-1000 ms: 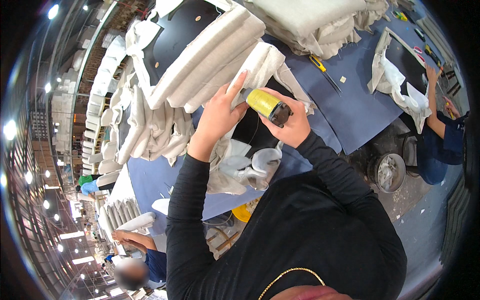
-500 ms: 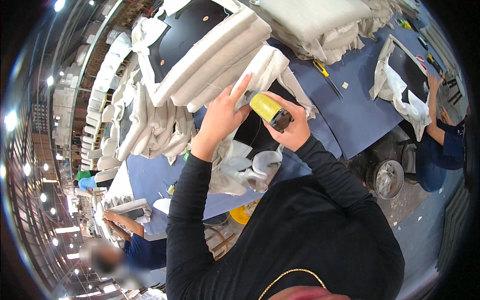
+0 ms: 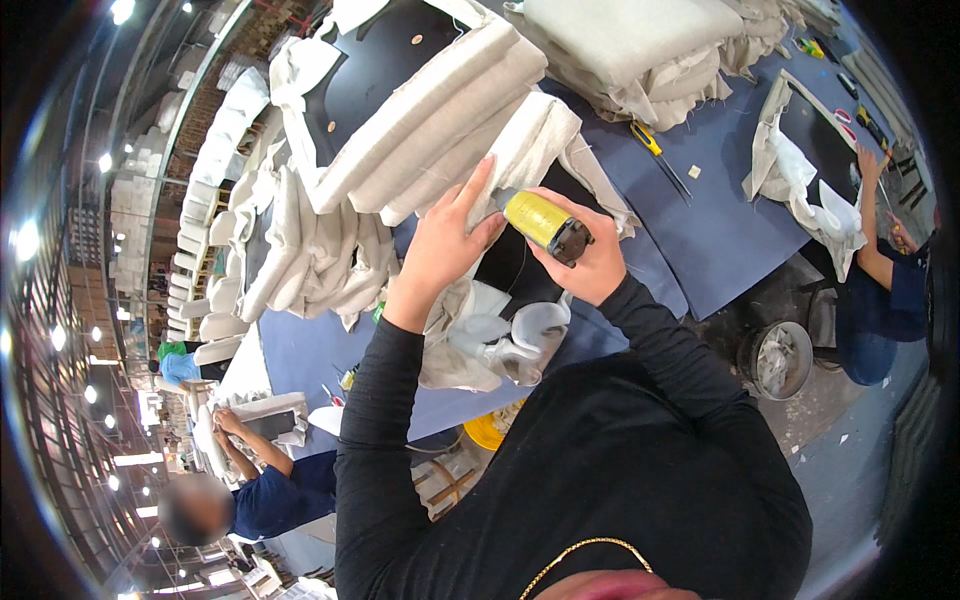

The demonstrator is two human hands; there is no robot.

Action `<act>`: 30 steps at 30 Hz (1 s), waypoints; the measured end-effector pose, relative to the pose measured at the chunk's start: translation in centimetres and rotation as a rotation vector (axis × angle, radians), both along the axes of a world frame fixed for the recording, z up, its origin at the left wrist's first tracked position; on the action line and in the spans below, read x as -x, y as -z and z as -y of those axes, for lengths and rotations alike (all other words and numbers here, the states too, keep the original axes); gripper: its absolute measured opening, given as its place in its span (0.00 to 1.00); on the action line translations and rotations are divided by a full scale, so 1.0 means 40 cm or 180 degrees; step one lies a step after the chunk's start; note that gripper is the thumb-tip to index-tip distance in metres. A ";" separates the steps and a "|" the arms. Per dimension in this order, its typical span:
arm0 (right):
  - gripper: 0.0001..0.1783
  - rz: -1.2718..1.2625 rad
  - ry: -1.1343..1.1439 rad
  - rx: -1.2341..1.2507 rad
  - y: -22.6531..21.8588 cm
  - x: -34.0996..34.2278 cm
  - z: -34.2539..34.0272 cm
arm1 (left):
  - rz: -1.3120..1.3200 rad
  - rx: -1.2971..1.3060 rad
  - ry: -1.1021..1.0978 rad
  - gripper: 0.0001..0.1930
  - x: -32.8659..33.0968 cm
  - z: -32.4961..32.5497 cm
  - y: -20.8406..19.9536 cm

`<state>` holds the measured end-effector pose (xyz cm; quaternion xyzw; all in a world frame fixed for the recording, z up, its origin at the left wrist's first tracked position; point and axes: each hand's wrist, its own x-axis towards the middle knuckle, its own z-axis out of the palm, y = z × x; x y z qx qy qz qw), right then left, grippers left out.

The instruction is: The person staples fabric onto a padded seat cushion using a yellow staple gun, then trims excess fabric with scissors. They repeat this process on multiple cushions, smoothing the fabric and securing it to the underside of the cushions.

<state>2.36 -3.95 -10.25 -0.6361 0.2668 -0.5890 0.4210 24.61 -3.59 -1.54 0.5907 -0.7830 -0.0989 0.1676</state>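
My right hand point(image 3: 588, 250) is wrapped round a yellow and black staple gun point(image 3: 538, 217), its nose lowered to a beige-covered panel point(image 3: 535, 140) with a black backing. On the other side of the nose, my left hand point(image 3: 445, 240) grips the panel's edge, index finger stretched along the beige fabric and thumb close to the tool. The fingers under the left hand are partly hidden. Loose fabric and white padding point(image 3: 500, 335) bunch at the panel's near end. A stack of beige padded panels point(image 3: 430, 110) stands just beyond my left hand.
On the blue table point(image 3: 700, 230) lies a yellow-handled pointed tool point(image 3: 655, 150). More beige covers point(image 3: 640, 40) are piled at the back. Co-workers handle similar panels at the right point(image 3: 800, 170) and lower left point(image 3: 270, 415). A metal bucket of scraps point(image 3: 778, 360) stands on the floor.
My hands and the staple gun stay nearly in place on the panel; the view has shifted slightly. The co-worker at the lower left has changed posture, and the right co-worker's hands have moved.
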 end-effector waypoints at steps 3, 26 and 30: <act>0.37 -0.0002 -0.0017 0.0131 0.002 -0.005 0.000 | 0.0043 -0.0082 -0.0058 0.43 0.003 -0.003 -0.003; 0.37 -0.0049 -0.0019 -0.0071 0.017 -0.009 -0.013 | 0.0207 0.0166 -0.0248 0.49 -0.011 -0.013 0.022; 0.37 -0.0033 -0.0063 0.0031 0.012 -0.012 -0.018 | 0.0228 0.0016 -0.0159 0.49 -0.007 -0.016 0.008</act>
